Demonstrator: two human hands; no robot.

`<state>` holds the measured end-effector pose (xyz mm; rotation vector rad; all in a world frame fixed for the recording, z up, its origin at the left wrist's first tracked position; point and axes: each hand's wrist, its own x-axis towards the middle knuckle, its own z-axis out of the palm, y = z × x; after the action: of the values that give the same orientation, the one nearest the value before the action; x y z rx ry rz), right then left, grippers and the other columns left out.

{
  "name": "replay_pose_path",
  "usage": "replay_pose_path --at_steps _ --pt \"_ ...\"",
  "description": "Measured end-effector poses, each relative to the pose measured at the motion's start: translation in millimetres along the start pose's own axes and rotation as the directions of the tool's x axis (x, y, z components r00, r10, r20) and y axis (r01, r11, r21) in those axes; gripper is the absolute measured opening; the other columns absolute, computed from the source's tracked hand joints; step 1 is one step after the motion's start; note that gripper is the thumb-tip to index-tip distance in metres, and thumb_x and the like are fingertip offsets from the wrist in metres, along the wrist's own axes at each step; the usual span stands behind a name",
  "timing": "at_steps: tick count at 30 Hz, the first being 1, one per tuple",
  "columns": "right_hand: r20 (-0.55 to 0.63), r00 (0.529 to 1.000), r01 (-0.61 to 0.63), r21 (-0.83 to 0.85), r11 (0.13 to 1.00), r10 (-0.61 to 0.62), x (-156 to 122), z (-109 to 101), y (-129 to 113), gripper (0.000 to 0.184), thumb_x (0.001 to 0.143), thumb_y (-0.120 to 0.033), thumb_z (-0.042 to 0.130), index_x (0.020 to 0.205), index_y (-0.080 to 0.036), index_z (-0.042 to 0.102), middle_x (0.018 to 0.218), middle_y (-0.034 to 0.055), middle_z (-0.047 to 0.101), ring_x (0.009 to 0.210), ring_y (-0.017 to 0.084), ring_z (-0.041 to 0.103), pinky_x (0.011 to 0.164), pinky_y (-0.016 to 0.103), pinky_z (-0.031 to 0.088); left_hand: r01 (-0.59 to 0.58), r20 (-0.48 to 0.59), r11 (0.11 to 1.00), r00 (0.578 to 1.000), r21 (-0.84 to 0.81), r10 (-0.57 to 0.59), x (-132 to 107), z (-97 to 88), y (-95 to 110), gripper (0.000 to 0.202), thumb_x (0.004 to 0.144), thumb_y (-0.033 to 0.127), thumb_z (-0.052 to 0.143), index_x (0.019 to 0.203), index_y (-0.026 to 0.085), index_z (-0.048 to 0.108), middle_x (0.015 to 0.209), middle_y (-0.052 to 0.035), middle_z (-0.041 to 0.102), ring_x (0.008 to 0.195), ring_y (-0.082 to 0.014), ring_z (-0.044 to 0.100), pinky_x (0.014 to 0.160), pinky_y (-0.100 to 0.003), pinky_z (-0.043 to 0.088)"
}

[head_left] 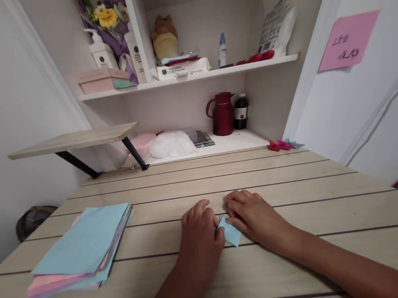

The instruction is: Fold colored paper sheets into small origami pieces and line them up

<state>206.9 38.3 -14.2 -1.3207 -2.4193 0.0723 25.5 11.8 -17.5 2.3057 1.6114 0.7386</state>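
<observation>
A small folded light-blue paper lies on the wooden table between my two hands. My left hand rests knuckles-up on its left part, fingers curled and pinching its edge. My right hand presses on its upper right part with fingers bent together. Most of the paper is hidden under the hands. A stack of coloured paper sheets, light blue on top, lies to the left of my hands.
Folded red, pink and blue paper shapes sit at the table's far right. A small raised wooden shelf stands far left. Behind are a red jug, a dark bottle and a white bag. A pink note hangs on the right wall.
</observation>
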Motion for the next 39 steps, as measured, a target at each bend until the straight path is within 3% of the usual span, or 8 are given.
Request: replay_pose_path --at_steps 6,11,14,19,22,28,34,39 --pt "-0.044 0.999 -0.018 -0.013 1.0 0.017 0.3 3.4 -1.5 0.006 0.087 -0.026 0.058 0.083 -0.021 0.056 0.094 0.0056 0.061 0.089 0.025 0.053 0.074 0.038 0.038 -0.053 0.061 0.994 0.997 0.092 0.047 -0.5 -8.6 2.5 0.036 0.079 0.011 0.058 0.114 0.021 0.056 0.14 -0.0112 0.045 0.129 -0.0247 0.041 0.104 -0.046 0.035" --pt "-0.036 0.999 -0.018 0.048 0.999 0.019 0.7 4.2 -0.4 0.006 0.086 -0.026 0.058 0.082 -0.022 0.056 0.092 0.0048 0.06 0.088 0.024 0.053 0.076 0.038 0.039 -0.183 0.123 0.94 0.98 0.289 0.154 -1.2 -15.9 2.9 0.029 0.091 0.016 0.048 0.109 0.028 0.066 0.143 -0.0099 0.046 0.124 -0.0291 0.048 0.105 -0.054 0.032" --pt "-0.043 0.999 -0.027 0.129 0.991 0.033 0.7 5.9 4.4 0.002 0.085 -0.023 0.058 0.084 -0.023 0.058 0.093 0.0039 0.061 0.09 0.023 0.054 0.079 0.039 0.04 -0.242 0.194 0.908 0.964 0.343 0.184 -2.1 -15.7 3.2 0.032 0.093 0.016 0.045 0.117 0.027 0.063 0.141 -0.0103 0.05 0.119 -0.0293 0.053 0.105 -0.056 0.032" --pt "-0.114 0.989 -0.045 0.373 0.927 0.094 0.5 2.2 12.7 0.017 0.087 -0.012 0.049 0.088 -0.023 0.061 0.091 0.0029 0.065 0.09 0.02 0.058 0.081 0.036 0.044 -0.216 0.269 0.912 0.955 0.349 0.123 -2.6 -18.9 7.4 0.036 0.093 0.018 0.043 0.123 0.026 0.06 0.141 -0.009 0.05 0.122 -0.0313 0.05 0.104 -0.057 0.034" --pt "-0.12 0.988 -0.025 0.472 0.881 0.092 -0.8 -2.6 10.5 0.012 0.086 -0.015 0.053 0.085 -0.022 0.062 0.087 0.0027 0.065 0.084 0.018 0.059 0.076 0.032 0.046 -0.207 0.291 0.914 0.951 0.35 0.104 -3.6 -21.4 8.9 0.04 0.091 0.017 0.042 0.127 0.027 0.057 0.142 -0.0081 0.049 0.124 -0.0332 0.049 0.104 -0.06 0.032" --pt "-0.027 0.995 0.103 0.291 0.951 -0.1 -3.2 -2.6 3.0 0.013 0.085 -0.015 0.059 0.075 -0.023 0.063 0.082 0.0005 0.066 0.084 0.019 0.058 0.081 0.034 0.042 -0.24 0.339 0.891 0.935 0.386 0.104 -12.7 -22.4 11.6 0.047 0.088 0.013 0.044 0.134 0.02 0.051 0.143 -0.0127 0.047 0.126 -0.0353 0.047 0.105 -0.067 0.027" --pt "0.004 0.995 0.093 0.313 0.945 -0.1 -1.2 -5.5 6.8 0.015 0.084 -0.015 0.061 0.072 -0.023 0.065 0.084 -0.0006 0.068 0.084 0.018 0.059 0.079 0.032 0.041 -0.277 0.416 0.809 0.908 0.518 0.045 -20.4 -24.3 21.2 0.051 0.086 0.009 0.045 0.137 0.012 0.047 0.141 -0.0195 0.047 0.122 -0.0371 0.051 0.109 -0.065 0.024" --pt "0.002 1.0 -0.013 0.238 0.971 0.013 5.6 -3.4 -1.2 0.02 0.083 -0.031 0.066 0.067 -0.021 0.059 0.077 0.0015 0.065 0.082 0.021 0.057 0.076 0.034 0.039 -0.244 0.402 0.82 0.915 0.519 0.018 -19.4 -25.4 24.8 0.05 0.086 0.007 0.043 0.136 0.01 0.048 0.139 -0.0204 0.048 0.119 -0.0375 0.053 0.107 -0.063 0.028"
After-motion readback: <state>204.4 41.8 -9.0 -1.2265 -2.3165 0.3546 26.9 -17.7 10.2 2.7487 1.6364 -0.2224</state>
